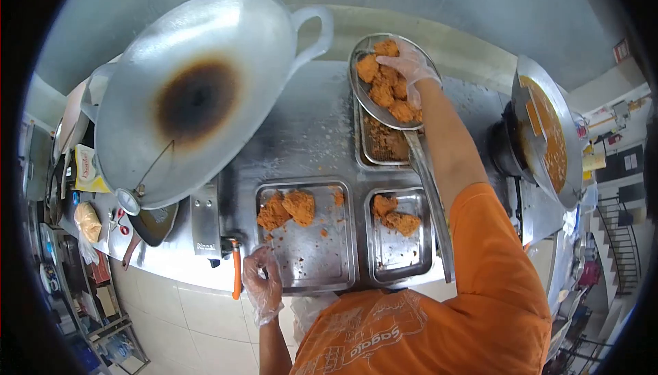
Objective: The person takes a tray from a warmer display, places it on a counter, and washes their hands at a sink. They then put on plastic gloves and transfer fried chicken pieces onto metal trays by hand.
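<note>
My right hand (409, 66), in a clear plastic glove, is at the far side of a round metal strainer (360, 94) heaped with fried chicken (382, 92). Its fingers are around a piece of fried chicken (386, 48) at the top of the heap. The strainer's long handle (433, 203) runs toward my body. My left hand (263, 284), also gloved, is curled beside the near left corner of a large metal tray (319, 258); what its fingers hold, if anything, is hidden. Two big fried pieces (288, 209) and crumbs lie in that tray.
A smaller tray (397, 258) holds a few fried pieces. Beneath the strainer is a crumb-covered rack tray (384, 147). A large tilted wok (253, 53) with a thermometer (128, 201) stands left; a wok of oil (552, 135) stands right. An orange hose (237, 272) hangs at the counter edge.
</note>
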The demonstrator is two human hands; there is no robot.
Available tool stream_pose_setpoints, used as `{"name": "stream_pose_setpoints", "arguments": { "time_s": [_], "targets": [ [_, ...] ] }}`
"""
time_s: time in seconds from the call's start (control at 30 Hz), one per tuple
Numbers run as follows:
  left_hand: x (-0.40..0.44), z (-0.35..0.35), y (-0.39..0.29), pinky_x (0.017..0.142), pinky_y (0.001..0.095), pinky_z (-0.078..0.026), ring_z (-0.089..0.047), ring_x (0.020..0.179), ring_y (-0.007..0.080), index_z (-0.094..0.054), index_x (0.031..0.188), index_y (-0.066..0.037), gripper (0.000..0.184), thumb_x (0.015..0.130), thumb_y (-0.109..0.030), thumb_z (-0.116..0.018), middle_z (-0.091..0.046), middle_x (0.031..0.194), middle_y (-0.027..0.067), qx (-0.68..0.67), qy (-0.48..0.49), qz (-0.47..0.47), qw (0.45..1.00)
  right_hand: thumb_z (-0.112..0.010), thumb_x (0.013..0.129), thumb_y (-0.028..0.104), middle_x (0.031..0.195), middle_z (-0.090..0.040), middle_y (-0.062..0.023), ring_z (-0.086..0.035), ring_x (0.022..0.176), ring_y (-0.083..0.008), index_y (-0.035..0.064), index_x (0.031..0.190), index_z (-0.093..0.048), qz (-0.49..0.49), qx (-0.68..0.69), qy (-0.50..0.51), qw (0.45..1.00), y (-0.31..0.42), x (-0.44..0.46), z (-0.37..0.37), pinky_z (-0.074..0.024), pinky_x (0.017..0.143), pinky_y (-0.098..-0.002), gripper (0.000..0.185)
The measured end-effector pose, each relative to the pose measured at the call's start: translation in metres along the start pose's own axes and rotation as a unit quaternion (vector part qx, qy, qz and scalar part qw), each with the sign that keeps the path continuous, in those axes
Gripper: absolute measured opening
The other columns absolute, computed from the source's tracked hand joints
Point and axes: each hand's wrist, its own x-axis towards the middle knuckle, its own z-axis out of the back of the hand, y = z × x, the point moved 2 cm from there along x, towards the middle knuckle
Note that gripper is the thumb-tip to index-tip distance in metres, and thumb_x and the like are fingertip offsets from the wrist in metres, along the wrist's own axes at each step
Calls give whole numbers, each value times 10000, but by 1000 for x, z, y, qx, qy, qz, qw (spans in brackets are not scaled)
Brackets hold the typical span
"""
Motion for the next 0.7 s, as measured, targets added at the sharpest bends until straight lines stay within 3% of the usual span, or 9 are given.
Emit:
{"name": "stream_pose_setpoints", "arguments": {
  "time_s": [0.1,0.17,0.2,0.27,0.3,0.33,0.43,0.53,0.7],
  "targets": [
    [-2,1,11,709,306,-461,-553,729,178,-575,1028,-6,196,854,-95,-595,-594,871,104,-6,4,11,1000,-710,727,389,1306,-485,-165,-459,1209,-327,211,1311,-465,-83,-99,15,991,8,10,6,-387,970,-390,657],
    [-2,4,10,708,306,-461,-552,728,177,-575,1024,-5,192,851,-87,-596,-591,862,100,-13,0,18,1000,-688,753,407,1317,-470,-159,-458,1206,-340,234,1294,-475,-76,181,-7,981,25,-12,14,-390,966,-445,607],
    [1,1,8,707,306,-460,-551,727,176,-575,1021,-5,190,850,-84,-596,-590,858,98,-22,-3,17,1000,-678,766,417,1323,-463,-156,-458,1204,-347,245,1286,-479,-65,314,-22,947,38,-26,29,-391,963,-472,582],
    [7,-6,10,701,308,-457,-548,727,174,-572,1012,-10,181,847,-79,-597,-576,833,85,-26,-8,3,1000,-621,827,336,1251,-503,-155,-511,1140,-334,154,1268,-474,-101,479,15,872,75,-66,45,-432,916,-498,499],
    [8,-9,10,700,310,-455,-548,729,174,-572,1006,-11,176,846,-79,-596,-575,830,84,-29,-5,3,1000,-597,853,310,1232,-509,-162,-527,1119,-337,115,1266,-466,-92,574,56,812,84,-80,46,-446,902,-510,475],
    [7,-9,10,699,312,-454,-548,731,175,-573,1001,-11,172,844,-78,-596,-573,827,82,-30,-1,5,1000,-581,869,314,1245,-487,-184,-521,1121,-359,90,1278,-447,-11,691,133,710,77,-87,39,-448,907,-519,485],
    [16,-15,-2,701,319,-450,-542,742,196,-581,976,-11,160,836,-85,-606,-577,833,104,-14,15,-50,999,-557,891,337,1249,-474,-216,-518,1120,-382,44,1293,-408,-47,731,274,623,106,-144,28,-444,937,-487,520],
    [11,-17,-10,707,316,-449,-538,750,207,-586,973,-14,162,834,-92,-614,-577,845,120,-14,16,-33,999,-561,892,309,1235,-488,-209,-535,1104,-361,35,1292,-405,-133,659,443,593,114,-197,-9,-451,933,-470,509],
    [-15,-10,-5,718,316,-456,-539,760,184,-572,1009,-1,208,832,-98,-622,-598,908,125,-77,-6,22,997,-577,870,380,1182,-541,-163,-567,1068,-273,43,1268,-437,-187,459,578,649,116,-267,-72,-467,902,-430,540]
  ]
}}
